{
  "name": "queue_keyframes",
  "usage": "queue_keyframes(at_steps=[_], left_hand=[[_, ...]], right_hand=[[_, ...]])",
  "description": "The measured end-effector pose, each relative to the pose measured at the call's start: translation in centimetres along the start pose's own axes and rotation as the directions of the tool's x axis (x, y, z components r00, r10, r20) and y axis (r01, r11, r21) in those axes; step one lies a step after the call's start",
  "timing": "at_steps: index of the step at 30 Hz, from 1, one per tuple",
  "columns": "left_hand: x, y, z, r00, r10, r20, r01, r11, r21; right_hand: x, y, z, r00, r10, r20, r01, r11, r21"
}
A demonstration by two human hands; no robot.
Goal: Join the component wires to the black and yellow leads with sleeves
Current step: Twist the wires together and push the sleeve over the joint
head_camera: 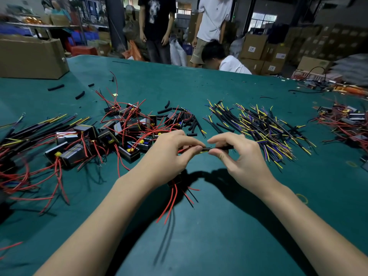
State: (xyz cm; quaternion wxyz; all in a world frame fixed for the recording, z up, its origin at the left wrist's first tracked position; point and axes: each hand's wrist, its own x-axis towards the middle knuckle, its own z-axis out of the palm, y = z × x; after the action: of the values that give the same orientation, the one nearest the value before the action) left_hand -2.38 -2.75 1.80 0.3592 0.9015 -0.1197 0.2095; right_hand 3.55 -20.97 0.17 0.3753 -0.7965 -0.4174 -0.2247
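Green-topped work table [219, 92]. Stacked cardboard boxes [256, 46] behind, right; dark pillar [115, 22]. Daylit barred window [262, 18] at rear.

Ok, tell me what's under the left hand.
Under the left hand, a dark component hangs with red wires and a black one trailing toward the green table. The wrist hides most of its body and how it is held.
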Motion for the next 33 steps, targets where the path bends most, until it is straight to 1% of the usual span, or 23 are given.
queue_keyframes(at_steps=[1,3,5,7,9,12,15,19,25,30,33], left_hand=[[0.0,0.0,0.1,1.000,-0.005,-0.013,0.005,1.000,-0.012],[-0.1,0.3,0.4,0.999,-0.022,-0.046,0.019,0.998,-0.053],[-0.1,0.5,0.7,0.996,-0.054,-0.077,0.045,0.992,-0.121],[-0.2,0.7,0.6,0.993,-0.094,-0.078,0.081,0.985,-0.153],[-0.1,0.3,0.1,0.990,-0.140,-0.029,0.134,0.980,-0.149],[-0.1,-0.5,-1.0,0.975,-0.209,0.083,0.218,0.967,-0.130],[0.0,-0.7,-1.0,0.965,-0.247,0.092,0.259,0.953,-0.156],[0.1,-0.5,-0.5,0.957,-0.279,0.081,0.291,0.904,-0.313],[0.1,-0.3,-0.1,0.959,-0.276,0.060,0.280,0.896,-0.344],[0.1,-0.1,0.2,0.960,-0.276,0.054,0.276,0.891,-0.361],[0.1,0.0,0.4,0.958,-0.282,0.042,0.277,0.886,-0.372]], right_hand=[[0.1,-0.1,0.1,1.000,-0.012,0.001,0.012,1.000,0.006],[0.2,-0.2,0.1,1.000,0.010,-0.011,-0.010,0.999,0.047],[0.3,-0.3,0.2,0.998,0.057,-0.034,-0.054,0.994,0.097],[0.3,-0.3,0.2,0.992,0.119,-0.038,-0.112,0.983,0.147],[0.3,-0.4,0.2,0.983,0.185,-0.025,-0.177,0.966,0.188],[0.3,-0.3,0.1,0.964,0.265,-0.019,-0.254,0.939,0.231],[0.4,-0.1,0.0,0.946,0.323,0.014,-0.314,0.907,0.280],[0.4,0.0,0.1,0.934,0.345,0.091,-0.356,0.882,0.309],[0.7,0.3,-0.2,0.926,0.355,0.124,-0.376,0.876,0.302],[0.7,0.4,-0.4,0.916,0.350,0.199,-0.397,0.864,0.311],[0.8,0.4,-0.4,0.912,0.354,0.207,-0.406,0.854,0.325]])
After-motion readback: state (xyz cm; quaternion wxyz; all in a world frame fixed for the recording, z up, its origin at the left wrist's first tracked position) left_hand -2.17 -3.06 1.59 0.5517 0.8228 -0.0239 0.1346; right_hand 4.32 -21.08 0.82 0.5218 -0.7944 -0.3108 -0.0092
